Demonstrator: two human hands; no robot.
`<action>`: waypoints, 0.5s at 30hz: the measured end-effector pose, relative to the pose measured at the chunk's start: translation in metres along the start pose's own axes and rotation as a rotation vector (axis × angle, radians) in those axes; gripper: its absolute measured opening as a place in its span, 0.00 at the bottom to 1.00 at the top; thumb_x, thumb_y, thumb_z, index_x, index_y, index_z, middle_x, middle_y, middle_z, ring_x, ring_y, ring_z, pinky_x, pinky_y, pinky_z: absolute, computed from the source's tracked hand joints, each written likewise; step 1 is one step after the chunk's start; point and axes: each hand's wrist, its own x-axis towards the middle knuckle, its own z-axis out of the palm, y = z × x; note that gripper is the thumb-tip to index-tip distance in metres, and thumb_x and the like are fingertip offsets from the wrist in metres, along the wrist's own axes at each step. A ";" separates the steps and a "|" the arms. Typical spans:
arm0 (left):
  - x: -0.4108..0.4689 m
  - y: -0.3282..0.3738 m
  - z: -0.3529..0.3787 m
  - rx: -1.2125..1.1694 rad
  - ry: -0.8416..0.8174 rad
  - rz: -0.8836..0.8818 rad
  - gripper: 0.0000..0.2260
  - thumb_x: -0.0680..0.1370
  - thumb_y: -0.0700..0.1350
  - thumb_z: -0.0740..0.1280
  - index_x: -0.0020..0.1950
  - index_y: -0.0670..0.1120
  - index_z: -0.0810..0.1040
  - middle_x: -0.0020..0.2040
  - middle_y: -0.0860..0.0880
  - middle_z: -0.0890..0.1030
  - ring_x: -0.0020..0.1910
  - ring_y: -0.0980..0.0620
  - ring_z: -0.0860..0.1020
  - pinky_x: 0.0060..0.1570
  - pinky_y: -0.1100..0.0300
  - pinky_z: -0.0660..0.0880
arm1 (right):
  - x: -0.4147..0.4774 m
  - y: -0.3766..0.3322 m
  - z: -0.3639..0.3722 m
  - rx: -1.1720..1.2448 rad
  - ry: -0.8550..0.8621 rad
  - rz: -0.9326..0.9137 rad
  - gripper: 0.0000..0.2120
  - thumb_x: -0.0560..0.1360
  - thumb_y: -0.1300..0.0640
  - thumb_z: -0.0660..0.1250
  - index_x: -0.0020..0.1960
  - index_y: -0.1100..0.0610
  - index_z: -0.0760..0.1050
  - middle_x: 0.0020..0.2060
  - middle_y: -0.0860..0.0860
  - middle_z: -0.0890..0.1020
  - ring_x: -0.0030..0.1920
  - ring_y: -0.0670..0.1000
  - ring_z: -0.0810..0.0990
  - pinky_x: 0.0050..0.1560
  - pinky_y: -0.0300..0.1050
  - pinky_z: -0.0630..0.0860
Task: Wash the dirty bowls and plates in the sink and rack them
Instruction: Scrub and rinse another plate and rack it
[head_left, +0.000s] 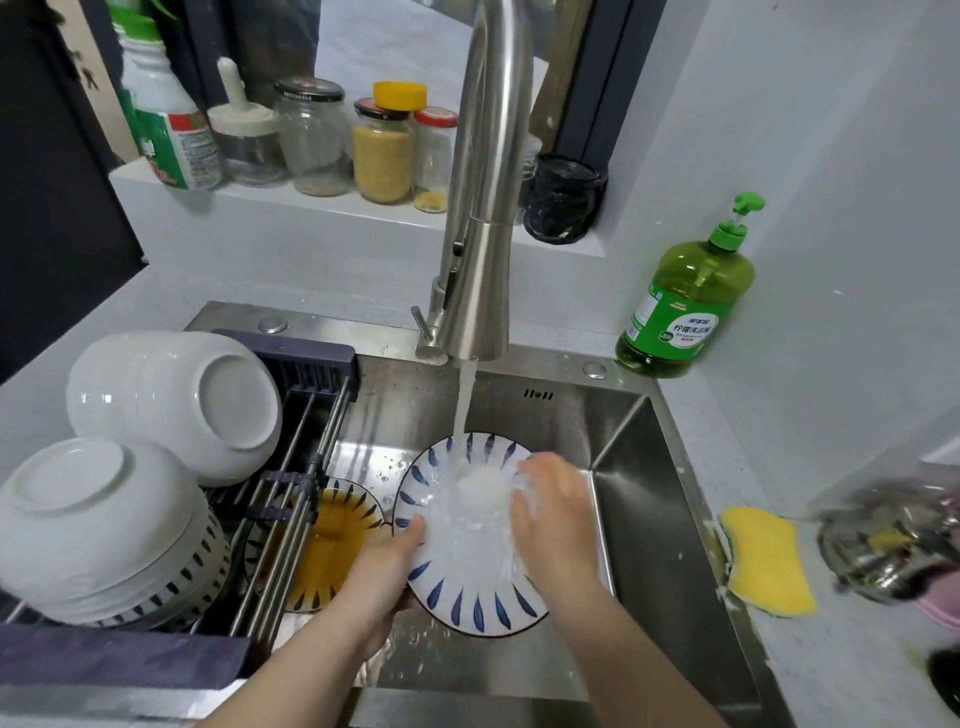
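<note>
Pale grey bench (831, 415) wraps round a steel sink (649, 493). At the sink's back rim a tall steel faucet (483, 260) pours a stream of water (465, 400) straight down. The stream lands in the middle of the blue-dashed plate (467, 587), which is tilted face up towards the camera with its far rim higher. I cannot tell whether its near rim touches the sink floor. The plate sits between the two hands, the left hand (379, 577) at its left rim and the right hand (556, 514) on its right half.

Right of the plate the sink floor runs bare to the right wall. On the left a rack (306, 415) of steel rods spans that side of the sink, near the plate's left rim. A second plate (332, 535), filled with brown liquid, lies in the sink partly under the rods and just beside the left hand. Upturned bowls (171, 400) fill the rack, plain white at the back and a blue-dashed stack in front.

The left grip is clamped on the plate's rim, with the thumb over the edge and the fingers hidden beneath. The right grip is apart: its fingers are spread flat on the wet face and hold nothing, and the fingertips are blurred.

A yellow sponge (769, 561) lies on the bench near the sink's right edge. A green detergent bottle (680, 306) stands at the back corner, and a blurred metal pot (883, 545) sits at the far right.
</note>
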 end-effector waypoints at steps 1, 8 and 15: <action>-0.001 0.000 0.004 0.018 -0.006 0.008 0.10 0.81 0.44 0.57 0.47 0.45 0.76 0.40 0.48 0.83 0.42 0.47 0.80 0.40 0.55 0.75 | 0.001 0.009 -0.011 0.085 0.035 0.150 0.15 0.76 0.60 0.62 0.62 0.60 0.72 0.61 0.53 0.73 0.61 0.54 0.72 0.61 0.43 0.68; -0.007 0.000 0.032 0.310 -0.059 0.209 0.09 0.79 0.38 0.58 0.53 0.43 0.77 0.50 0.47 0.82 0.49 0.51 0.79 0.49 0.58 0.75 | 0.006 0.066 -0.051 0.508 -0.591 0.734 0.08 0.76 0.62 0.63 0.54 0.60 0.77 0.41 0.56 0.80 0.34 0.49 0.78 0.37 0.45 0.78; -0.015 0.034 0.053 0.470 -0.142 0.593 0.17 0.78 0.31 0.57 0.55 0.53 0.73 0.47 0.64 0.76 0.45 0.77 0.73 0.43 0.83 0.65 | 0.012 0.071 -0.077 0.719 -0.248 0.593 0.05 0.77 0.66 0.61 0.49 0.60 0.75 0.37 0.52 0.79 0.36 0.47 0.78 0.31 0.32 0.77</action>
